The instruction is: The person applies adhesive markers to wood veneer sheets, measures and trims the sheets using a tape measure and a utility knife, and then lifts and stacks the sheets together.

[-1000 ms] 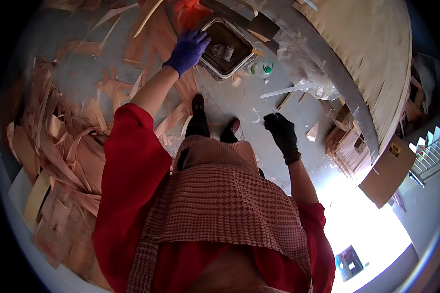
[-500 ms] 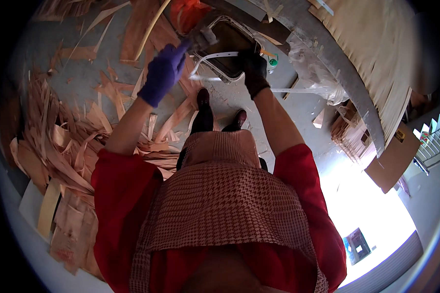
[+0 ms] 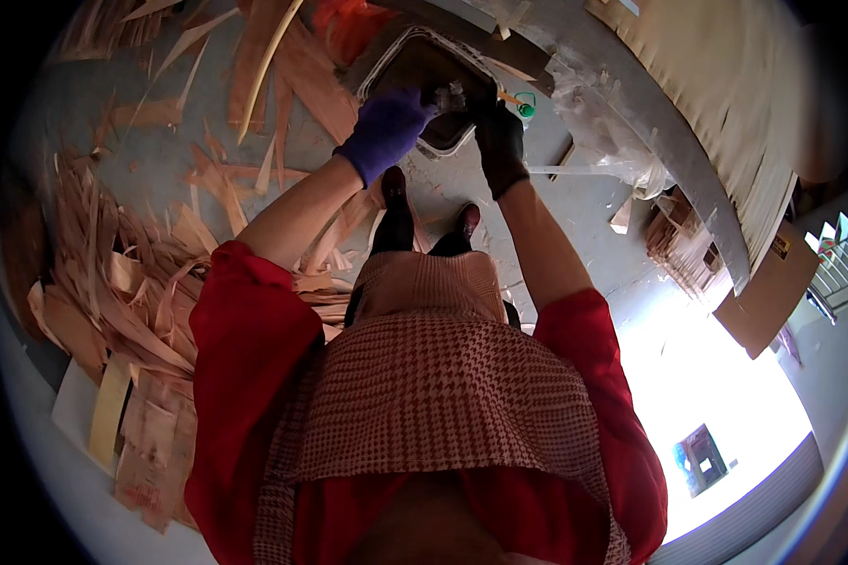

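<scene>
My left hand (image 3: 383, 132), in a purple glove, is closed round a grey, clotted brush-like tool (image 3: 449, 96) whose handle is hidden in the grip. The tool's rough end is over a rectangular tub (image 3: 366, 83) with a whitish rim and a dark brown inside. At the tub's right side, my right hand (image 3: 501, 149) wears a dark glove. Its fingers are curled near the rim and the brush end, and what they grip cannot be made out. Close beyond them an orange-yellow stick (image 3: 511, 99) pokes out beside a green bottle cap (image 3: 526, 110).
Wood veneer scraps (image 3: 127, 268) lie heaped at left, with a long yellow hose-like strip (image 3: 266, 75) farther off. Clear plastic wrap (image 3: 622, 151) hangs by a curved grey edge (image 3: 674, 127) at right, beneath stacked veneer sheets (image 3: 716, 94). Cardboard (image 3: 768, 292) stands farther right.
My left hand has moved right with the brush-like tool, from the tub's left edge to over it. The white strip that hung from my right hand no longer shows.
</scene>
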### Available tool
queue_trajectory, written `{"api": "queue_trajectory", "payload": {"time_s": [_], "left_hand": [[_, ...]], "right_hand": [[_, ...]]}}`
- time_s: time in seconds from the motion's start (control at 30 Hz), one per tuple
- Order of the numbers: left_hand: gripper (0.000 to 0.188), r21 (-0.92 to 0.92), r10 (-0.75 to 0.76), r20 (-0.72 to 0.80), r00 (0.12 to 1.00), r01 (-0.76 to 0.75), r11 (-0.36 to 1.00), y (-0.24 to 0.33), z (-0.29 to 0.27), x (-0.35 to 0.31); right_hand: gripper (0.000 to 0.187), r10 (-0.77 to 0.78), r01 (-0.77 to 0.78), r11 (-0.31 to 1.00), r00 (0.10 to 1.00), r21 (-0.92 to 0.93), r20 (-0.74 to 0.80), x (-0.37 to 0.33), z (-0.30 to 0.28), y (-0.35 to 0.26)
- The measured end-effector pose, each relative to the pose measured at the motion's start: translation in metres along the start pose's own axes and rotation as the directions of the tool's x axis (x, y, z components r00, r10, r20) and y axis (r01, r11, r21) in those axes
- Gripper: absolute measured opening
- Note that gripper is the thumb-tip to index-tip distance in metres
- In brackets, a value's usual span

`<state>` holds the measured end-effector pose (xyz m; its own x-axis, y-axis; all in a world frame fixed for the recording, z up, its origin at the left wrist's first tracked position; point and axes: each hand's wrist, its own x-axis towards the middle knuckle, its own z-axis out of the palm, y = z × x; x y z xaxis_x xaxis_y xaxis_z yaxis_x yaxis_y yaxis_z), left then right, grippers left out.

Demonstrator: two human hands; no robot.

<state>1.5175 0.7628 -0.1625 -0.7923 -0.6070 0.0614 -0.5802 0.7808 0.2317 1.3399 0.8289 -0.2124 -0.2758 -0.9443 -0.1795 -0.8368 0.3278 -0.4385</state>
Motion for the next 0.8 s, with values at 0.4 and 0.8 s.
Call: {"api": "queue_trajectory", "payload": {"time_s": [0.4, 0.8], "left_hand": [[0.018, 0.079, 0.100, 0.105, 0.989, -0.109, 0.991, -0.009, 0.005, 0.011], [0.029, 0.461, 0.137, 0.247, 0.959, -0.241, 0.854, 0.107, -0.003, 0.012]], "right_hand": [[0.027, 0.569, -0.244, 0.757, 0.703, 0.607, -0.427, -0.227, -0.254, 0.099], [0.022, 0.803, -0.376, 0.564, 0.042, 0.735, -0.595, -0.525, -0.342, 0.363]]}}
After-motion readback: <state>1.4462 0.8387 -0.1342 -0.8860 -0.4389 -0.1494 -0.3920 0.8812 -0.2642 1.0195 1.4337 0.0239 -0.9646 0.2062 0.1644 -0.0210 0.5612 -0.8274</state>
